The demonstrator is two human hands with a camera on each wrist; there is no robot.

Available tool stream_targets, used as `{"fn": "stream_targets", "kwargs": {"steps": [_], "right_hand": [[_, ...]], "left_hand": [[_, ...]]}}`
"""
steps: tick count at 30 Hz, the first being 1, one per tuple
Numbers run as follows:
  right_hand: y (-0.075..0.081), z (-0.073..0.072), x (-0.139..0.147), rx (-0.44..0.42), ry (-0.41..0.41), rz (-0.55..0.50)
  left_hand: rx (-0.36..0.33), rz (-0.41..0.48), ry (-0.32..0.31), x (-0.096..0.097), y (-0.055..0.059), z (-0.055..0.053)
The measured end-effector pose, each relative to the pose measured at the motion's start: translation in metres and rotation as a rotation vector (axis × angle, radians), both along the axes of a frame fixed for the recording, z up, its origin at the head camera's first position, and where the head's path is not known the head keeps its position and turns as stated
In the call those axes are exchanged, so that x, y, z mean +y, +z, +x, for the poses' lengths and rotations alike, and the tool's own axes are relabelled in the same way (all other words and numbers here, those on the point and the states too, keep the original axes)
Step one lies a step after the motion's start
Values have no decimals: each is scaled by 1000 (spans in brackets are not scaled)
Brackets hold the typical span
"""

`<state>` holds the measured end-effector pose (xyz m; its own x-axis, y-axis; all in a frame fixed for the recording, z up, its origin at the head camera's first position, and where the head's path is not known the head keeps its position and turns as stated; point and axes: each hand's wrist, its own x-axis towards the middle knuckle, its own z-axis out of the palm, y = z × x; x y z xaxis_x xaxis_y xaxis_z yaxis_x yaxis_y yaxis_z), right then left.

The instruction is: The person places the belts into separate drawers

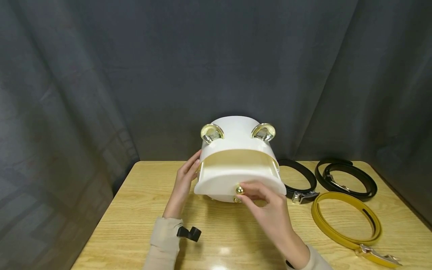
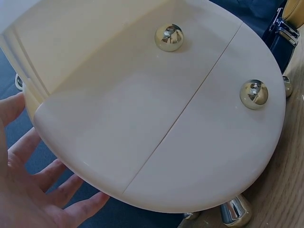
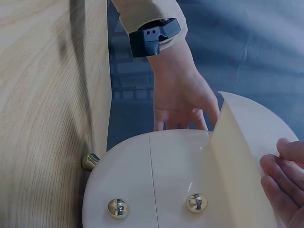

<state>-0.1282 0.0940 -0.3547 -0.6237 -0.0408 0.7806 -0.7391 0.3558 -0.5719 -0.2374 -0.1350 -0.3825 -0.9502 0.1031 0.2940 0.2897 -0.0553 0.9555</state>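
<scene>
A white rounded drawer box [image 1: 236, 127] with two gold ears [image 1: 212, 133] stands on the table, its top drawer [image 1: 219, 183] pulled out toward me. Its inside shows pale and bare from above. Between thumb and fingers, my right hand [image 1: 270, 208] pinches the drawer's gold knob [image 1: 240, 190]. My left hand [image 1: 183, 182] rests along the box's left side, with fingers spread and fairly straight in the left wrist view. Below the drawer, that view shows a middle knob [image 2: 169, 37] and a lower knob [image 2: 254, 94] on closed fronts. The pinched knob is hidden in both wrist views.
To the right of the box lie a coiled black belt [image 1: 305, 174], a second black belt [image 1: 366, 180] and a mustard-yellow belt [image 1: 347, 240], each with a metal buckle. A grey curtain [image 1: 216, 67] hangs behind the wooden table [image 1: 135, 225].
</scene>
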Motion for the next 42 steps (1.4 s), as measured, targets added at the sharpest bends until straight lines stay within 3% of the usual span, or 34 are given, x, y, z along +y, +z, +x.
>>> {"fn": "stream_targets", "kwargs": {"steps": [27,34,42], "right_hand": [[-2,18,1,55,41,15],[-9,22,2,62,40,31],[-13,29,3,4,23,51]], "left_hand": [[-21,18,-1,2,2,1],[-25,14,14,1,0,2],[-22,22,14,1,-1,1]]}}
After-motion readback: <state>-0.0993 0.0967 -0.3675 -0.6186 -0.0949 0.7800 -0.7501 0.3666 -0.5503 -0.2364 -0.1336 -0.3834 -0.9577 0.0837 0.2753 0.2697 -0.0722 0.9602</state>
